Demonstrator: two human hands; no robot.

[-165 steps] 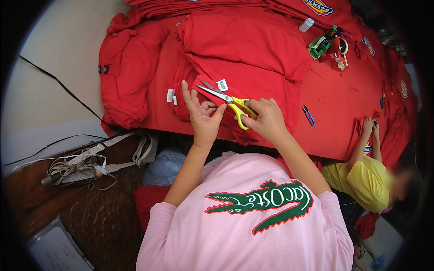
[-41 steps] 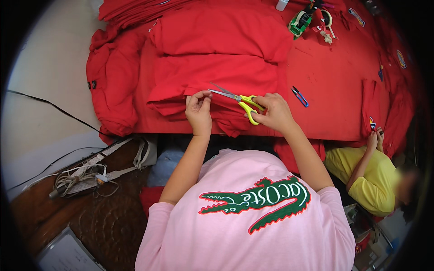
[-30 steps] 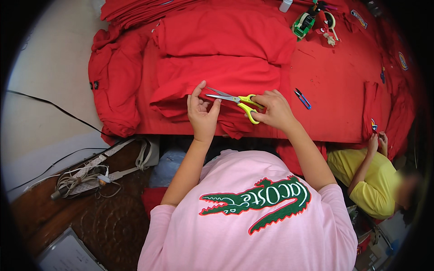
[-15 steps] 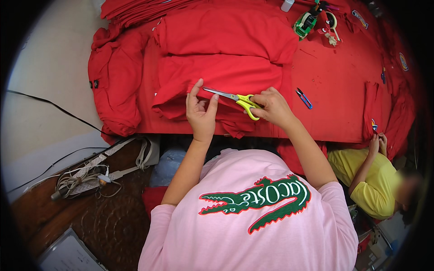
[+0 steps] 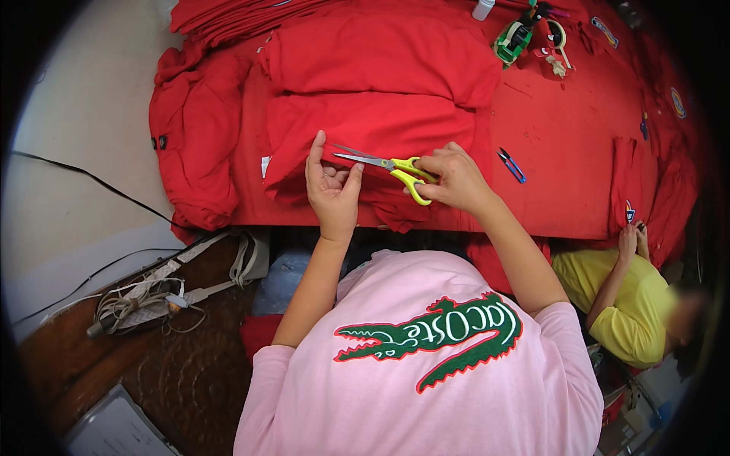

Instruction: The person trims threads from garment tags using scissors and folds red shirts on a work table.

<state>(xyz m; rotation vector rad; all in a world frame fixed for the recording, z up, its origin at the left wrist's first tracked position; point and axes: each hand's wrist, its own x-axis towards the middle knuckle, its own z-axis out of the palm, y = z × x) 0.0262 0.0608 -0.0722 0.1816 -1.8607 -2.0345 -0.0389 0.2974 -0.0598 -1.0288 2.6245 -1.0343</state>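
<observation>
A folded red garment (image 5: pixel 380 129) lies on a table covered with red cloth (image 5: pixel 563 175). My right hand (image 5: pixel 453 179) grips yellow-handled scissors (image 5: pixel 384 165), whose blades point left over the garment's lower fold. My left hand (image 5: pixel 329 186) is palm up at the blade tips, index finger raised against the cloth and other fingers curled. I cannot tell whether it pinches a thread or the fabric edge.
More red garments (image 5: pixel 194 144) are heaped at the table's left and back. A green tape dispenser (image 5: pixel 515 38) and a small blue tool (image 5: pixel 512 164) lie on the table. A person in yellow (image 5: pixel 623 304) sits at the right. Cables (image 5: pixel 144 300) lie on the floor.
The red garment has been folded and turned since the earliest frame. In the last second my left hand opened upward and the scissors shifted slightly left toward it.
</observation>
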